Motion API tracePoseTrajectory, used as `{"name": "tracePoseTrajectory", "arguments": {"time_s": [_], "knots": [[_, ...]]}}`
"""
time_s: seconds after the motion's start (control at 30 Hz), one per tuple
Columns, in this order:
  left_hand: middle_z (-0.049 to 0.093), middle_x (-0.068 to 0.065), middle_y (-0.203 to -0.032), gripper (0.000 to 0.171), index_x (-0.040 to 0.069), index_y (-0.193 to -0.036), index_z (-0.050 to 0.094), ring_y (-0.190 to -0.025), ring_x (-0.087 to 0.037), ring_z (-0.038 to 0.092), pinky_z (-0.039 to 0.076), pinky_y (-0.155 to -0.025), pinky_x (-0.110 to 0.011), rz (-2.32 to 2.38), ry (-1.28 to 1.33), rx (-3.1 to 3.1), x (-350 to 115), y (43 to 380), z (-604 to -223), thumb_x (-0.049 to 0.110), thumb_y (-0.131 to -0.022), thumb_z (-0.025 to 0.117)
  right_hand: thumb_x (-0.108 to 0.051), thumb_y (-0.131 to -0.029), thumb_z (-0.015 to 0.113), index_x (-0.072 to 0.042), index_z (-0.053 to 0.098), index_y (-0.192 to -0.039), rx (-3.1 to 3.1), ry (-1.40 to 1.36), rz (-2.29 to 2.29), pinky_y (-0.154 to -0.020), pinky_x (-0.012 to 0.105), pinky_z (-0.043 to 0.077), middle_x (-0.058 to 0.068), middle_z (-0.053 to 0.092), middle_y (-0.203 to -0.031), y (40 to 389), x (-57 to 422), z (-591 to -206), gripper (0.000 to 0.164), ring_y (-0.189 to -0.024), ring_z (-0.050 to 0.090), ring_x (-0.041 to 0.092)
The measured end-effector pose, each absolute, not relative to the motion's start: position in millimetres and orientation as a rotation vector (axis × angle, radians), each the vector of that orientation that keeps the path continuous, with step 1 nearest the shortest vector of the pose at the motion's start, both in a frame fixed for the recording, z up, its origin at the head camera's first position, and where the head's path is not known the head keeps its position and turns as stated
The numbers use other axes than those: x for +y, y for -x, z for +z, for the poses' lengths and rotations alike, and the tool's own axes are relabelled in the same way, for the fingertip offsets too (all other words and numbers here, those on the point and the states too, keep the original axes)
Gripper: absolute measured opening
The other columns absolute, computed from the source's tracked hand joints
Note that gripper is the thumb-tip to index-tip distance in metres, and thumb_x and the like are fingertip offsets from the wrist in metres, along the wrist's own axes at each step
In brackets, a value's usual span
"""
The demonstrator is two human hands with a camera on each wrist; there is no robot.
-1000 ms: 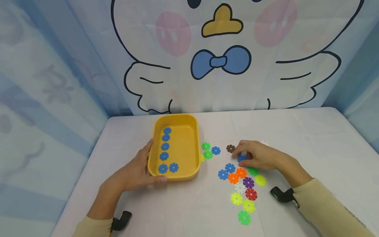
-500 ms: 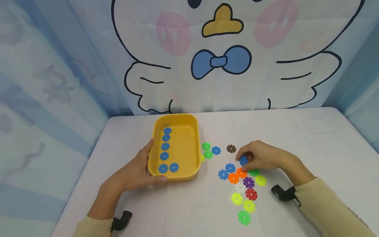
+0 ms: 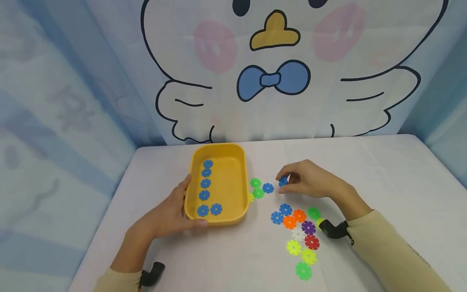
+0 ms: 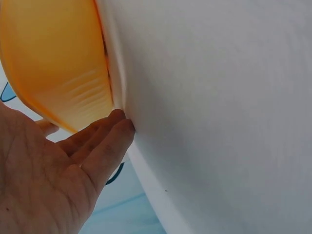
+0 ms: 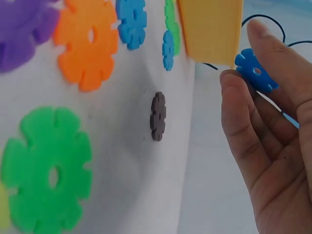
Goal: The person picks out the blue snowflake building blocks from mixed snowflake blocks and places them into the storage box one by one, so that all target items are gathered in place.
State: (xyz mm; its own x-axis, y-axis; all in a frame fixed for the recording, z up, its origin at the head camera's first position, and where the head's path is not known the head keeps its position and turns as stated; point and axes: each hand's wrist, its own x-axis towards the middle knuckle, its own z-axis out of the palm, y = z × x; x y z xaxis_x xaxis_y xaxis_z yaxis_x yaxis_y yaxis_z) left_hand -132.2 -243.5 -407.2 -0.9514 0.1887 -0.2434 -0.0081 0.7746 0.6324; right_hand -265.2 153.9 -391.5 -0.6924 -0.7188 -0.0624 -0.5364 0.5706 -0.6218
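My left hand [image 3: 164,217] holds the yellow tray [image 3: 240,215] at its left side and near corner, thumb along the front edge. In the left wrist view, its fingers [image 4: 105,146] lie against the tray's outer wall. Inside the tray, several blue notched discs [image 3: 205,183] form a line down the left, with one more blue disc [image 3: 216,209] beside the lowest. My right hand [image 3: 313,180] pinches a blue notched disc [image 5: 257,71] between thumb and fingers, above the table and right of the tray. A brown disc [image 5: 158,117] lies below that hand, hidden in the head view.
Loose discs lie right of the tray: green [image 3: 258,193], blue [image 3: 268,188], and a partly hidden yellow one. Nearer the front is a cluster with orange [image 3: 290,222], purple [image 3: 308,227], red [image 3: 311,242], white and yellow discs. A printed curtain [image 3: 270,113] stands behind the table.
My right hand has picked the blue disc up off the table and carried it left, towards the tray. My left hand stays on the tray. The head view has shifted slightly.
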Motion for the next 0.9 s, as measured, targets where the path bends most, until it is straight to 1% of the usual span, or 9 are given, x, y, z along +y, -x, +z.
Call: {"name": "tracePoseTrajectory", "arguments": {"time_s": [0.1,0.2,0.33,0.43,0.53,0.73,0.9], "knots": [[0.014,-0.017,-0.169,0.140,0.018,-0.166,-0.007,-0.153,-0.033,0.027,0.027,-0.122,-0.058,0.948,-0.152,2.675,-244,133,-406,0.072,-0.071,0.082,-0.038,-0.089,0.081,-0.013,0.075,-0.115,2.479,1.066,-0.903,-0.070,0.025,0.058,-0.007,0.070,-0.090,268,144,-390,0.036,-0.075,0.063,0.012],[0.016,-0.017,-0.169,0.140,0.018,-0.166,-0.006,-0.152,-0.032,0.029,0.028,-0.122,-0.057,0.959,-0.144,2.666,-244,132,-406,0.070,-0.071,0.083,-0.036,-0.089,0.081,-0.016,0.075,-0.116,2.447,1.121,-0.964,-0.068,0.027,0.058,-0.008,0.070,-0.091,268,132,-388,0.034,-0.076,0.063,0.013],[0.017,-0.016,-0.169,0.140,0.017,-0.166,-0.005,-0.151,-0.031,0.031,0.030,-0.121,-0.056,0.961,-0.146,2.664,-244,132,-408,0.071,-0.071,0.083,-0.034,-0.090,0.081,-0.021,0.075,-0.115,2.444,1.192,-0.994,-0.070,0.029,0.059,-0.010,0.071,-0.099,269,118,-381,0.030,-0.082,0.063,0.014],[0.016,-0.016,-0.169,0.141,0.017,-0.166,-0.005,-0.152,-0.031,0.030,0.030,-0.121,-0.056,0.954,-0.157,2.674,-243,132,-408,0.073,-0.070,0.082,-0.031,-0.090,0.082,-0.018,0.075,-0.114,2.445,1.248,-1.020,-0.074,0.031,0.059,-0.010,0.072,-0.101,270,109,-375,0.028,-0.085,0.064,0.014],[0.016,-0.014,-0.170,0.142,0.018,-0.166,-0.004,-0.153,-0.030,0.028,0.030,-0.122,-0.055,0.949,-0.144,2.680,-243,133,-407,0.074,-0.068,0.082,-0.030,-0.090,0.082,-0.016,0.076,-0.114,2.431,1.302,-1.042,-0.076,0.032,0.060,-0.010,0.073,-0.104,272,99,-371,0.028,-0.086,0.065,0.013],[0.017,-0.015,-0.169,0.142,0.018,-0.166,-0.004,-0.152,-0.030,0.030,0.030,-0.122,-0.055,0.931,-0.136,2.682,-244,134,-405,0.074,-0.068,0.082,-0.034,-0.093,0.079,-0.020,0.076,-0.112,2.369,1.363,-1.044,-0.077,0.030,0.060,-0.011,0.073,-0.105,275,72,-363,0.025,-0.085,0.066,0.008],[0.017,-0.017,-0.169,0.141,0.018,-0.166,-0.005,-0.151,-0.033,0.031,0.030,-0.121,-0.057,0.923,-0.132,2.674,-242,134,-404,0.074,-0.069,0.082,-0.038,-0.093,0.078,-0.020,0.077,-0.113,2.340,1.367,-1.037,-0.078,0.029,0.058,-0.012,0.073,-0.104,278,50,-361,0.027,-0.086,0.065,0.008]]}}
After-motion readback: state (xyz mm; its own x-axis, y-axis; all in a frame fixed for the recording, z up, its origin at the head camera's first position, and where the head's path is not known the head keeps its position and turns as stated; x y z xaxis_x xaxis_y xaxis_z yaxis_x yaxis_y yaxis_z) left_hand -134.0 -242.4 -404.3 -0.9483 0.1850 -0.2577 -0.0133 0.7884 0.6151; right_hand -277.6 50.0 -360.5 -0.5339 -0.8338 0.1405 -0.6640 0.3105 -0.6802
